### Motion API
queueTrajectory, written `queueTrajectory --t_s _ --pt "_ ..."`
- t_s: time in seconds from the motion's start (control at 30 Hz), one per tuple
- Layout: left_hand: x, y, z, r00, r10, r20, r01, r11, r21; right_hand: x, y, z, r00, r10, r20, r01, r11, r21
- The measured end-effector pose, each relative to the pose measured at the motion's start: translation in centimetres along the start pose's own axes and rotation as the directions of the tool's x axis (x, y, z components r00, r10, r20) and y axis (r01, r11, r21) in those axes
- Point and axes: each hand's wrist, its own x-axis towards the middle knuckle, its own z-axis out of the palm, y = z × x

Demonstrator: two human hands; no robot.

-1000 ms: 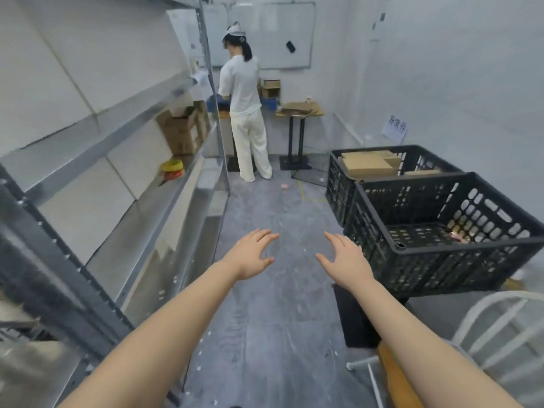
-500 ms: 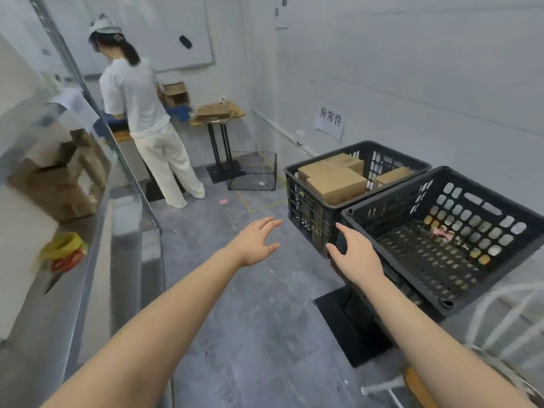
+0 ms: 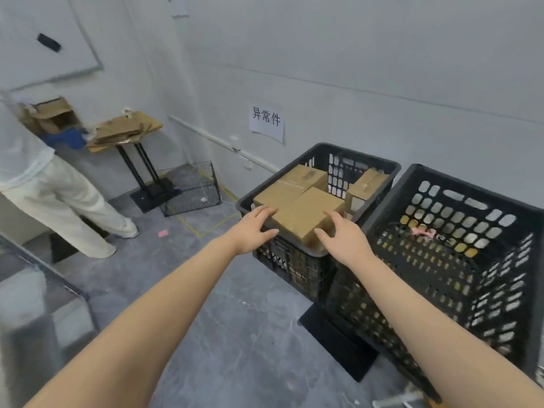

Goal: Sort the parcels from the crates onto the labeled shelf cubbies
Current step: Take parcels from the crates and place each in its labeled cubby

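Note:
A black plastic crate (image 3: 365,160) ahead holds several brown cardboard parcels. The nearest parcel (image 3: 306,213) lies on top at the crate's front corner. My left hand (image 3: 253,231) reaches to that parcel's left edge with fingers spread, and its fingertips meet the box. My right hand (image 3: 344,240) hovers at the parcel's right front corner, fingers loosely bent, gripping nothing. A second black crate (image 3: 459,237) to the right holds only a small pink scrap on its floor.
A person in white (image 3: 44,184) stands at the left by a small table (image 3: 123,134) with flattened cardboard. A wire basket (image 3: 191,189) sits on the floor behind. A metal shelf edge (image 3: 44,272) shows at the lower left. A paper sign (image 3: 266,122) hangs on the wall.
My view has swung right from the shelf to the crates. Both hands have moved forward from mid-air to the top parcel in the far crate.

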Motion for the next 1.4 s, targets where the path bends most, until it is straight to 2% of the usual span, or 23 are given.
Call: queueTrajectory --t_s 0.17,0.37,0.5,0.67,0.8,1.03,1.23,1.4 --pt "5.4 -2.8 -0.9 0.993 0.065 0.097 -0.062 0.998 -0.032 3.4 -1.0 2.1 0.994 0.094 0.049 -0.093 0.995 -0.032" --pt "11.8 -6.2 -1.4 0.947 0.149 0.283 -0.153 0.988 -0.007 5.7 -1.5 4.6 0.953 0.298 0.06 -0.298 0.954 -0.013" --pt "14.1 -7.4 -1.5 0.885 0.295 0.36 -0.31 0.95 -0.016 6.3 -2.3 6.2 0.914 0.405 0.029 -0.406 0.913 0.048" --pt "15.9 -8.3 -1.2 0.831 0.399 0.389 -0.397 0.913 -0.087 6.5 -3.8 7.9 0.829 0.559 -0.021 -0.539 0.808 0.238" --pt "16.0 -7.6 -0.8 0.815 0.464 0.347 -0.43 0.886 -0.174 6.3 -4.6 8.2 0.784 0.616 -0.068 -0.574 0.763 0.297" --pt "17.5 -4.6 -2.9 0.804 0.56 0.201 -0.493 0.815 -0.303 6.3 -6.2 5.0 0.772 0.582 -0.256 -0.47 0.794 0.386" --pt "18.9 0.6 -8.7 0.78 0.625 0.019 -0.566 0.719 -0.403 8.3 -8.4 -1.8 0.777 0.435 -0.455 -0.255 0.879 0.404" --pt "19.4 4.8 -13.9 0.742 0.67 -0.03 -0.608 0.653 -0.452 10.1 -11.0 -7.6 0.783 0.273 -0.559 -0.117 0.947 0.299"
